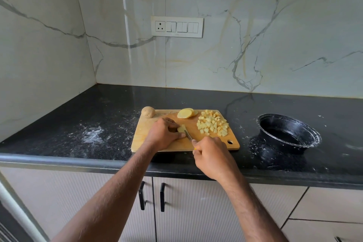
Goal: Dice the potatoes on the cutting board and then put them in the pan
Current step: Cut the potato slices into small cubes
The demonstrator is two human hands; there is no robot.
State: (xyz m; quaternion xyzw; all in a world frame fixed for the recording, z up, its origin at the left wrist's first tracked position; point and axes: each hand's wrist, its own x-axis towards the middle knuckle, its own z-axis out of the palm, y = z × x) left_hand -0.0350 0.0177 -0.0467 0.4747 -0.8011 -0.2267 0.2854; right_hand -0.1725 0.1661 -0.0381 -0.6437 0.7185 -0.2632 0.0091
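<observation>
You're mid-dice: your left hand (pixel 164 132) curls its fingers over a potato piece (pixel 181 128) on the cutting board (pixel 149 139), your right hand (pixel 211 155) grips the knife (pixel 188 135), so next cut clear of those fingertips, then carry the diced heap (pixel 212 125) right to the pan (pixel 288 133).

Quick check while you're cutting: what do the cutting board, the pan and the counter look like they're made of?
Cutting board: looks like light wood or bamboo, matte, with faint grain and a hanging hole at one corner. Pan: black and glossy, probably coated metal, though plastic can't be ruled out; white smears on its rim. Counter: dark speckled polished stone, likely granite, reflecting the wall and dusted with white powder.
</observation>
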